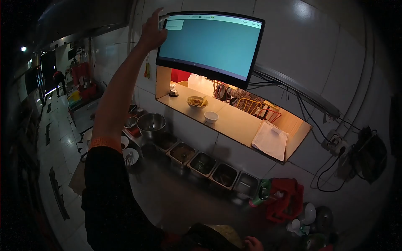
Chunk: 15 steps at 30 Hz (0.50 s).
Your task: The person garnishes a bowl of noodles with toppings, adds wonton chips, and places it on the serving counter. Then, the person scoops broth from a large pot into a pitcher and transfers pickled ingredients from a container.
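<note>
My left hand is raised at the upper left corner of a wall-mounted screen, its index finger stretched out and nothing held in it. The screen is mostly plain blue-green, with a small white box close to that hand. Low at the bottom edge, my right hand shows only in part, its fingers curled; what they hold, if anything, is hidden. A dark rounded shape lies left of it.
Below the screen, a pass-through shelf bears a bowl of food, a white bowl and papers. Metal food pans, a steel bowl and a red basket line the wall. A person stands far left.
</note>
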Tool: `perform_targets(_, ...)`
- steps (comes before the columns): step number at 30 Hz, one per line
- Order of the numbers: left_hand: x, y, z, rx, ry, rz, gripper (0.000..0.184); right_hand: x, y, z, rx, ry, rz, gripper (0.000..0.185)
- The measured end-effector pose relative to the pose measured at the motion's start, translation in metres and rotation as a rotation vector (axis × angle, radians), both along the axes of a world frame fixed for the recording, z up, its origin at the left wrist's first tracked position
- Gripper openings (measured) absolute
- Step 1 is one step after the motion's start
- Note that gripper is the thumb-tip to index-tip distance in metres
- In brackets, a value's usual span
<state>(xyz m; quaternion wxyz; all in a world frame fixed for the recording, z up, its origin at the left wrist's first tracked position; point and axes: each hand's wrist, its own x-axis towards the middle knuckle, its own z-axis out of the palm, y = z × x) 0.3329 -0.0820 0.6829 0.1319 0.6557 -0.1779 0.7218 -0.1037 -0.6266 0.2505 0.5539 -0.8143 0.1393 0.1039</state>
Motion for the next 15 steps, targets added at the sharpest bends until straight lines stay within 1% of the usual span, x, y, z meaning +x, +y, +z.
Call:
perform_targets(2,0.008,-0.004,0.0,0.022,0.337,-0.033,0.067,-0.01,-0.002,-0.01,0.056,-0.03,-0.038,0.033)
perform_targets(3,0.004,-0.007,-0.004,0.05,0.347,0.024,0.067,-0.017,-0.013,-0.024,0.001,-0.033,0.004,0.034)
perform_targets(4,-0.001,-0.009,-0.003,0.051,0.348,0.018,0.067,-0.027,-0.024,-0.036,-0.057,-0.036,0.047,0.035)
perform_targets(5,-0.006,-0.005,-0.004,0.033,0.274,-0.073,0.068,-0.039,-0.033,-0.048,-0.059,-0.033,0.043,0.035)
perform_targets(6,-0.012,0.0,-0.005,0.015,0.198,-0.163,0.068,-0.052,-0.041,-0.061,-0.125,-0.089,0.045,0.037)
perform_targets(7,-0.018,0.006,-0.004,0.015,0.037,-0.124,0.065,-0.059,-0.047,-0.067,-0.188,-0.146,0.048,0.038)
perform_targets(8,-0.024,0.009,-0.005,0.018,0.039,-0.129,0.065,-0.066,-0.05,-0.065,-0.185,-0.143,0.043,0.038)
perform_targets(10,-0.035,0.01,-0.012,-0.222,-0.023,-0.309,0.059,-0.088,-0.053,-0.055,-0.108,0.095,-0.065,0.042)
perform_targets(11,-0.042,0.005,-0.019,-0.219,-0.012,-0.314,0.059,-0.097,-0.048,-0.038,-0.104,0.104,-0.07,0.042)
perform_targets(13,-0.058,-0.005,-0.029,-0.111,0.0,-0.317,0.055,-0.1,-0.03,0.003,-0.102,0.282,-0.219,0.041)
perform_targets(14,-0.064,-0.012,-0.032,-0.106,0.013,-0.318,0.055,-0.101,-0.028,0.008,-0.097,0.294,-0.219,0.041)
perform_targets(15,-0.069,-0.019,-0.036,-0.045,0.041,-0.278,0.053,-0.104,-0.029,0.013,-0.129,0.319,-0.221,0.041)
